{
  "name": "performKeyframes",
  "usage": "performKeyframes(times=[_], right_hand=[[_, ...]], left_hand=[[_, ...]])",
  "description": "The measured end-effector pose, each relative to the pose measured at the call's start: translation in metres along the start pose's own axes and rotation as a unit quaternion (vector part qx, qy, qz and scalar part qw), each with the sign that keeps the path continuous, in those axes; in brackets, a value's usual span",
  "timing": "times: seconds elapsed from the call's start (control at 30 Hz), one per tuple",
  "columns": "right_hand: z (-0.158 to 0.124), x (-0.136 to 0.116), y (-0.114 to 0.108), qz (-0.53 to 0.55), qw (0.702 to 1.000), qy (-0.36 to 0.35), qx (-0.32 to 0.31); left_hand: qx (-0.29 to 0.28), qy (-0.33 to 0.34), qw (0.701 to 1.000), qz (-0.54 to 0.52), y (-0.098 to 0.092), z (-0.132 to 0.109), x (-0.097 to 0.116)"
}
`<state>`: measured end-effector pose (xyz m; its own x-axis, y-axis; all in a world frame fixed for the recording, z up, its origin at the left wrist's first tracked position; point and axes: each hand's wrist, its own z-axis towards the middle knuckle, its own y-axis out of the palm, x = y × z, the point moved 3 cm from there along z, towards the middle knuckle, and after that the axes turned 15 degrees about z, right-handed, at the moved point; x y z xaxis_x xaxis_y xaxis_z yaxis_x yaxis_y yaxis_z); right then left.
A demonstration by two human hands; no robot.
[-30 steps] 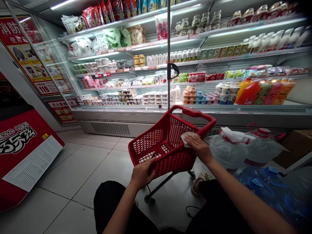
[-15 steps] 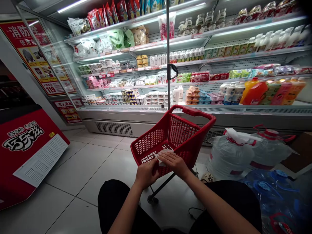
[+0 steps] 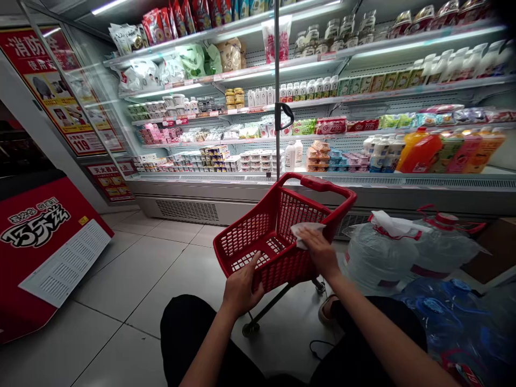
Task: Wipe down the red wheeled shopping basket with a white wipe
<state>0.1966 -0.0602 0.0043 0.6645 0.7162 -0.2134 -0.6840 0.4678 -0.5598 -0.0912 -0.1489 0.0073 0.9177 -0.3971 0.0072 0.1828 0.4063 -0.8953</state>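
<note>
A red plastic shopping cart [image 3: 258, 226] with a latticed basket stands before my knees. My left hand [image 3: 242, 285] grips the basket's near rim at the corner, fingers over the edge and thumb on the outside. Further right along the same rim, my right hand [image 3: 320, 250] presses a white tissue [image 3: 305, 231] against the cart's side below the handle [image 3: 318, 184]. Part of the tissue lies hidden under the fingers. The basket holds nothing that I can see.
An open-front dairy cooler [image 3: 209, 196] with several stocked shelves spans the back. Large water jugs [image 3: 382, 252] in plastic bags and blue-capped bottles [image 3: 435, 312] stand at right. A red freezer [image 3: 52, 242] is at left. A black cord [image 3: 318, 346] lies on the tiled floor.
My hands have parted. The right hand has carried the tissue up and right along the rim toward the handle, while the left has taken hold of the near rim.
</note>
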Motion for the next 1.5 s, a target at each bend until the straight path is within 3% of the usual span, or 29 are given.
performKeyframes(times=[0.1, 0.2, 0.33, 0.4, 0.5, 0.67, 0.77, 0.87, 1.0, 1.1, 1.17, 1.23, 1.4, 1.5], right_hand=[[-0.010, -0.057, 0.039, 0.050, 0.998, -0.046, -0.016], [-0.014, -0.104, 0.063, 0.086, 0.993, -0.076, -0.031], [-0.013, -0.128, 0.068, 0.128, 0.981, -0.131, -0.056], [-0.012, -0.118, 0.060, 0.138, 0.973, -0.160, -0.088], [-0.011, -0.077, 0.037, 0.129, 0.973, -0.151, -0.121], [-0.006, 0.007, -0.004, 0.075, 0.994, -0.034, -0.066], [-0.006, 0.013, -0.002, 0.059, 0.997, 0.003, -0.041], [-0.012, -0.029, 0.026, 0.068, 0.997, -0.003, -0.027], [-0.024, -0.114, 0.072, 0.124, 0.986, -0.098, -0.061], [-0.025, -0.141, 0.081, 0.144, 0.978, -0.140, -0.062], [-0.021, -0.132, 0.073, 0.145, 0.972, -0.159, -0.097], [-0.016, -0.104, 0.058, 0.138, 0.971, -0.153, -0.121], [-0.006, -0.022, 0.018, 0.088, 0.996, -0.012, -0.027], [-0.009, -0.022, 0.021, 0.082, 0.996, 0.006, -0.014]], left_hand=[[0.017, 0.007, 1.000, -0.009, 0.001, 0.003, 0.012], [0.053, 0.011, 0.998, -0.008, 0.004, 0.006, 0.018], [0.088, 0.035, 0.996, -0.007, 0.009, 0.007, 0.022], [0.085, 0.046, 0.995, -0.009, 0.010, 0.005, 0.023], [0.070, 0.057, 0.996, -0.008, 0.009, 0.001, 0.023], [0.066, 0.039, 0.997, 0.021, 0.005, -0.008, 0.009], [0.063, 0.033, 0.997, 0.007, 0.008, -0.008, 0.005], [0.073, 0.026, 0.997, -0.020, 0.015, -0.004, 0.007], [0.106, 0.030, 0.990, -0.083, 0.025, -0.001, 0.009], [0.125, 0.021, 0.981, -0.145, 0.032, -0.002, 0.002], [0.124, 0.020, 0.979, -0.159, 0.034, -0.002, -0.004], [0.103, 0.025, 0.985, -0.138, 0.034, -0.002, -0.006], [0.048, 0.020, 0.996, -0.069, 0.029, -0.001, -0.002], [0.046, 0.020, 0.997, -0.055, 0.028, 0.001, 0.003]])
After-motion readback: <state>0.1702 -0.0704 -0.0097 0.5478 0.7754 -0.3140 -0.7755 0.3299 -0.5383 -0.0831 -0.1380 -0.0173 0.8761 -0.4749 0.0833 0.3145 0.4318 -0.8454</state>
